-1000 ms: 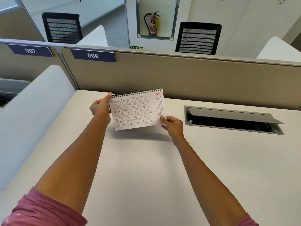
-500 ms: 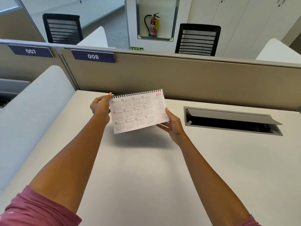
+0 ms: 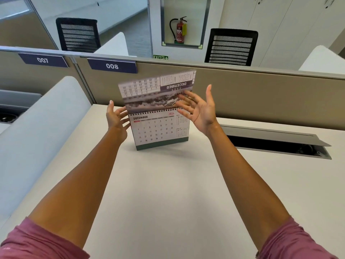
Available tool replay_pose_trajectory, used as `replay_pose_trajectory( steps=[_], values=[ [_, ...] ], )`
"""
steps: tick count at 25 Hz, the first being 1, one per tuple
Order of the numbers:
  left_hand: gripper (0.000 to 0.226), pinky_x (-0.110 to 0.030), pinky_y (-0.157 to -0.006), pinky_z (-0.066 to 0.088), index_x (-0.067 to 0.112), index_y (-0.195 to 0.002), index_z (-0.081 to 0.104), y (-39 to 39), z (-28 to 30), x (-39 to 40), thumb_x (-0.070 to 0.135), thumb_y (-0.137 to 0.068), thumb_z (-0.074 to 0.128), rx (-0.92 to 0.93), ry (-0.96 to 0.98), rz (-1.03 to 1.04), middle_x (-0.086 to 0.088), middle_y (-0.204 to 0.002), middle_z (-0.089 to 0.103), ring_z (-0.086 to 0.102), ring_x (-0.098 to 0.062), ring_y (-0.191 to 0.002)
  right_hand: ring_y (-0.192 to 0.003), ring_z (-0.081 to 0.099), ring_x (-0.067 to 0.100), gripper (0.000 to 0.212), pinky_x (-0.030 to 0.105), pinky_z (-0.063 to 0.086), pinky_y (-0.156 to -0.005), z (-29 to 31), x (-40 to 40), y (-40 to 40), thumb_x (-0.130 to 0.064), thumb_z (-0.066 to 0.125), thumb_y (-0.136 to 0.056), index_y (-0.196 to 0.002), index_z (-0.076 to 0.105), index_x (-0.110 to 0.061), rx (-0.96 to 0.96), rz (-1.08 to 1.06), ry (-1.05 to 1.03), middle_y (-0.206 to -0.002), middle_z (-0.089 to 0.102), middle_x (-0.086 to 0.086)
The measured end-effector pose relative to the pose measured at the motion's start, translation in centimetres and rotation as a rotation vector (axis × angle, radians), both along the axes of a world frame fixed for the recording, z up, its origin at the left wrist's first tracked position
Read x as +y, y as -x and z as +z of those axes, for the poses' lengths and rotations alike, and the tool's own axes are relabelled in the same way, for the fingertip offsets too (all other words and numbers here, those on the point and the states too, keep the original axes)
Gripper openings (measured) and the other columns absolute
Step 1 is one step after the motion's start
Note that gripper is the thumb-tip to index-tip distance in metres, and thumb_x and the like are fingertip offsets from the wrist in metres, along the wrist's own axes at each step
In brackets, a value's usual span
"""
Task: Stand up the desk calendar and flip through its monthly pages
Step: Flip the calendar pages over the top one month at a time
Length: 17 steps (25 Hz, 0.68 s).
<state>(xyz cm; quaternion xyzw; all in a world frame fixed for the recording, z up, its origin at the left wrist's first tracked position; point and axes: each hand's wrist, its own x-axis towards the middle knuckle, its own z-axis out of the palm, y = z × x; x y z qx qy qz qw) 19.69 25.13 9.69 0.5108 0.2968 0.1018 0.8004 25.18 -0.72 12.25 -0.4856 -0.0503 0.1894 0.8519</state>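
The desk calendar [image 3: 160, 130] stands upright on the desk [image 3: 168, 193], toward the far edge and a little left of the middle, close in front of the beige partition [image 3: 261, 94]. Its printed face looks back at the person and shows December 2026. The long axis runs left to right, roughly along the far edge, with the left end turned slightly nearer. The spiral binding [image 3: 155, 111] sits along the top and the dark base strip rests on the surface.

One page [image 3: 158, 90] is raised above the binding, standing almost vertical, and its print reads upside down, so it appears to be in mid-flip over the top.

The right hand [image 3: 199, 109] is spread open, palm facing left, with its fingertips at the lower right part of the raised page; it is not pinching anything. The left hand [image 3: 116, 118] is also open with fingers loosely splayed, just beside the calendar's left edge. Whether it touches the card I cannot tell.

To finish this flip well, the page should probably be guided over the coils and let fall behind, with a light push rather than a pull, while the left hand steadies the stand so the base does not slide or fold flat.

To the right, well apart, a cable hatch [image 3: 276, 141] lies open in the desk.
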Motion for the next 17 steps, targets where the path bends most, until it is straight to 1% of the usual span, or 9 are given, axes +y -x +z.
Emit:
replay_pose_trajectory(
  steps=[3,5,6,8,10,12,13,15,17],
  values=[
    [0.06,-0.037,-0.088,0.046,0.01,-0.123,0.06,-0.1,-0.5,-0.4,0.06,-0.097,0.036,0.004,-0.053,-0.012,-0.007,-0.116,0.067,0.061,-0.022,-0.105,-0.117,0.064,0.029,0.081,0.043,0.054,-0.096,0.7,0.9,-1.6,-0.071,0.026,-0.092,-0.14,0.048,-0.009,-0.013,0.011,0.061,-0.137,0.057,0.012],
    [0.057,-0.035,-0.085,0.049,0.01,-0.126,0.06,-0.3,-0.8,-0.6,0.056,-0.096,0.045,0.0,-0.106,0.006,-0.006,-0.114,0.068,0.063,-0.021,-0.101,-0.116,0.064,0.028,0.08,0.041,0.056,-0.093,0.4,1.2,-2.2,-0.069,0.03,-0.093,-0.141,0.047,-0.008,-0.007,0.004,0.112,-0.136,0.057,0.012],
    [0.052,-0.034,-0.083,0.05,0.011,-0.123,0.062,-0.4,-1.1,-0.6,0.053,-0.095,0.051,0.0,-0.133,0.024,-0.006,-0.109,0.07,0.064,-0.02,-0.099,-0.115,0.064,0.026,0.078,0.039,0.057,-0.091,0.1,1.3,-2.3,-0.068,0.033,-0.093,-0.14,0.047,-0.008,-0.003,-0.007,0.132,-0.135,0.058,0.011],
    [0.031,-0.034,-0.08,0.051,0.015,-0.105,0.066,-0.5,-1.6,-0.7,0.043,-0.093,0.062,0.016,-0.19,0.058,-0.004,-0.096,0.071,0.064,-0.02,-0.093,-0.11,0.066,0.023,0.068,0.034,0.059,-0.085,-0.7,1.3,-2.4,-0.06,0.042,-0.095,-0.138,0.049,-0.007,0.0,-0.077,0.158,-0.131,0.06,0.01],
    [0.015,-0.037,-0.083,0.05,0.02,-0.088,0.065,-0.5,-2.3,-0.7,0.034,-0.092,0.067,0.044,-0.242,0.071,-0.002,-0.086,0.07,0.061,-0.019,-0.089,-0.099,0.069,0.02,0.046,0.027,0.059,-0.076,-2.3,1.0,-2.4,-0.04,0.054,-0.097,-0.129,0.056,-0.007,-0.002,-0.259,0.187,-0.119,0.066,0.008],
    [0.016,-0.038,-0.085,0.048,0.021,-0.082,0.063,-0.3,-2.8,-0.7,0.032,-0.092,0.068,0.066,-0.253,0.075,-0.003,-0.086,0.071,0.06,-0.02,-0.089,-0.09,0.068,0.019,0.028,0.025,0.057,-0.073,-4.3,0.7,-2.0,-0.022,0.059,-0.096,-0.118,0.063,-0.006,0.021,-0.45,0.235,-0.106,0.069,0.008],
    [0.017,-0.038,-0.085,0.048,0.02,-0.08,0.062,-0.3,-3.0,-0.7,0.032,-0.091,0.069,0.072,-0.243,0.083,-0.004,-0.088,0.072,0.06,-0.021,-0.089,-0.091,0.067,0.021,0.023,0.026,0.057,-0.075,-5.4,0.6,-1.7,-0.017,0.059,-0.096,-0.115,0.064,-0.006,0.029,-0.511,0.297,-0.105,0.07,0.009],
    [0.022,-0.035,-0.081,0.048,0.019,-0.077,0.06,-0.2,-3.1,-0.9,0.034,-0.089,0.071,0.071,-0.204,0.102,-0.003,-0.087,0.072,0.061,-0.019,-0.084,-0.099,0.065,0.022,0.022,0.03,0.055,-0.083,-7.7,0.5,-0.7,-0.012,0.057,-0.095,-0.115,0.065,-0.007,0.031,-0.561,0.512,-0.113,0.068,0.011],
    [0.025,-0.03,-0.072,0.049,0.019,-0.076,0.058,-0.2,-3.1,-1.2,0.036,-0.09,0.07,0.068,-0.167,0.139,0.0,-0.081,0.073,0.063,-0.015,-0.076,-0.106,0.06,0.019,0.027,0.027,0.049,-0.087,-9.7,0.5,0.1,-0.012,0.056,-0.094,-0.121,0.061,-0.009,0.027,-0.509,0.718,-0.125,0.064,0.01]
  ],
)
